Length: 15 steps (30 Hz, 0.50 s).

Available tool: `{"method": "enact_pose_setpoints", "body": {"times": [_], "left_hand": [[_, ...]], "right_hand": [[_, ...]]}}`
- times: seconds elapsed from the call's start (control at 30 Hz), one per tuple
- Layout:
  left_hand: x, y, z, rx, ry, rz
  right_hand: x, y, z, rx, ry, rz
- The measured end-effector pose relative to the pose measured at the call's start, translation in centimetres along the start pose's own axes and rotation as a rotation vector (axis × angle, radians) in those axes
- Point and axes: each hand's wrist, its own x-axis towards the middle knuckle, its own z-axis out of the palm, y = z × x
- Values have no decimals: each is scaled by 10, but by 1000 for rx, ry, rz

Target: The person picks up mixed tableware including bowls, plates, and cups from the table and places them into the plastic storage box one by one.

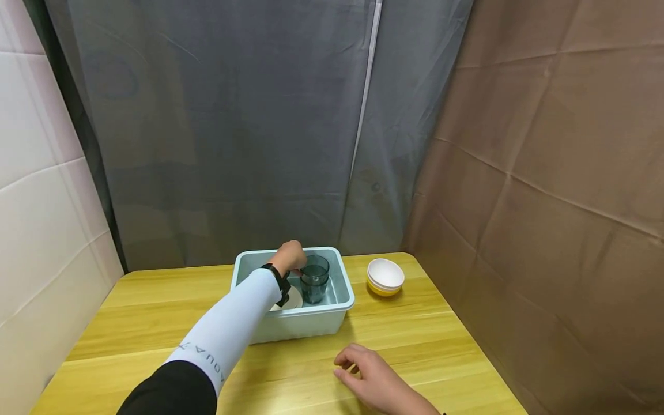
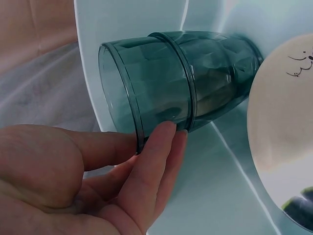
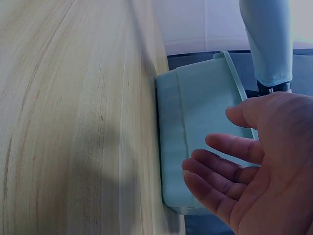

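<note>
Two clear green-tinted cups [image 1: 314,289], one nested in the other, stand inside a pale blue-green plastic bin [image 1: 298,328]. My left hand [image 1: 290,256] reaches into the bin and pinches the rim of the upper cup [image 2: 156,93] between thumb and fingers, as the left wrist view shows. Beside the cups lies a white plate [image 2: 279,122] with a line drawing and a dark green mark, partly hidden by my left wrist in the head view. My right hand [image 1: 367,374] hovers in front of the bin, fingers loosely bent and holding nothing.
A white bowl [image 1: 386,272] sits stacked on a yellow bowl [image 1: 383,291] to the right of the bin. Everything stands on a wood-grain table [image 1: 155,323]. A grey curtain [image 1: 233,144] hangs behind it, and a brown cloth [image 1: 560,173] borders the right side.
</note>
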Motion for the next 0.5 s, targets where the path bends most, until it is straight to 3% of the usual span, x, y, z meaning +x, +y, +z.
{"method": "enact_pose_setpoints", "body": {"times": [0.03, 0.07, 0.17, 0.27, 0.43, 0.5], "left_hand": [[6, -5, 3, 1, 9, 4], [-2, 2, 1, -1, 6, -19], [-34, 17, -8, 26, 4, -31], [-82, 38, -24, 46, -4, -41], [-126, 48, -37, 29, 26, -17], [-137, 49, -39, 10, 35, 1]], "right_hand": [[0, 0, 0, 2, -1, -1], [0, 0, 0, 2, -2, -2], [0, -1, 0, 6, -2, 0], [1, -1, -1, 2, -2, 4], [2, -1, -3, 0, -10, 13], [2, -1, -3, 0, -12, 14]]}}
